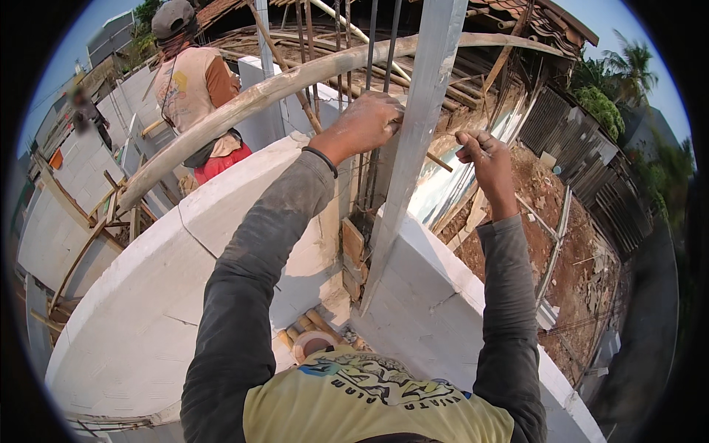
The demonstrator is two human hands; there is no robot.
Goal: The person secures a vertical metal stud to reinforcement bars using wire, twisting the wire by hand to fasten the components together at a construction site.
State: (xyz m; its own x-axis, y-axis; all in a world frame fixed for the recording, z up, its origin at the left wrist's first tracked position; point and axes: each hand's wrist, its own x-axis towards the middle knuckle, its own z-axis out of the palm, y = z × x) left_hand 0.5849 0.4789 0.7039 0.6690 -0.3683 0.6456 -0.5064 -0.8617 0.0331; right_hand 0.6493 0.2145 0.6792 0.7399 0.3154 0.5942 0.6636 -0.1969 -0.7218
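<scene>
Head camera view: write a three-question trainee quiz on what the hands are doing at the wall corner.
1. True or false: the left hand rests against the upright grey board.
2. Which hand is raised apart from the board, above the dirt ground? A) left B) right C) neither
3. What runs vertically behind the board, between the white block walls?

Key
1. True.
2. B, the right hand.
3. Steel bars.

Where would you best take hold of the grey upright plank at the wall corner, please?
Probably mid-height on the grey plank, by its narrow edges, coming from the near side: rebars crowd behind it, and the left hand already rests there; the right hand is beside it.
</scene>
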